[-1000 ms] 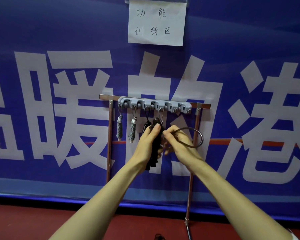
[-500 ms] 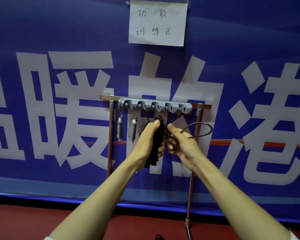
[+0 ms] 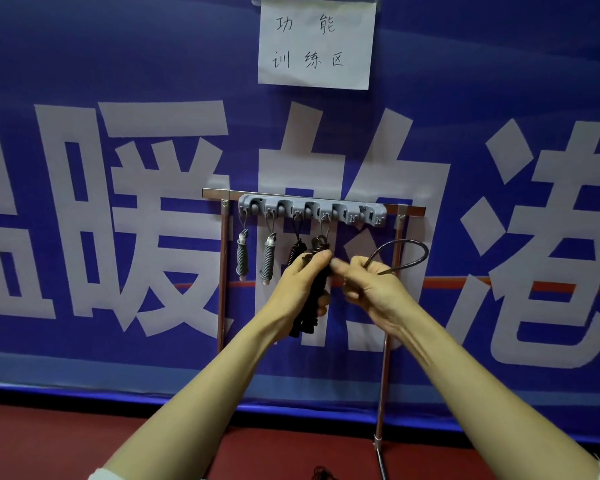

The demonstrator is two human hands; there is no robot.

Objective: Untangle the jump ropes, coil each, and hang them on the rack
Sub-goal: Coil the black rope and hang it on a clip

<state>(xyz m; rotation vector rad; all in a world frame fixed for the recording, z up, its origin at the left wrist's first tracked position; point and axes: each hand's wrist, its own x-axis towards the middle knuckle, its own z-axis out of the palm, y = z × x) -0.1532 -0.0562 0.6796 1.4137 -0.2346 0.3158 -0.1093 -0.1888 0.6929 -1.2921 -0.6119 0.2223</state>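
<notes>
Subject: black coiled jump-rope bundle [image 3: 314,292], just below picture centre, apparently hung by thin loop from fourth hook of grey plastic hook strip [image 3: 312,206] at its 12 o'clock. Grip: left hand [image 3: 298,285] wrapped round bundle; at 3 o'clock, touching, right hand [image 3: 371,285] pinches free grey cord loop [image 3: 414,249], which arcs toward 2 o'clock. Handling, judged: light, limp cord, springy coils apt to unwind; hold mid-bundle. At 9 to 10 o'clock: black coiled rope [image 3: 297,249], grey coiled ropes [image 3: 242,259], hung.

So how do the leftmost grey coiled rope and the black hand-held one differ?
The grey coiled rope hangs untouched; the black coiled rope is gripped by the left hand. Grey is fully wound; black trails a loose loop in the right hand. Both hang from rack hooks.
</notes>
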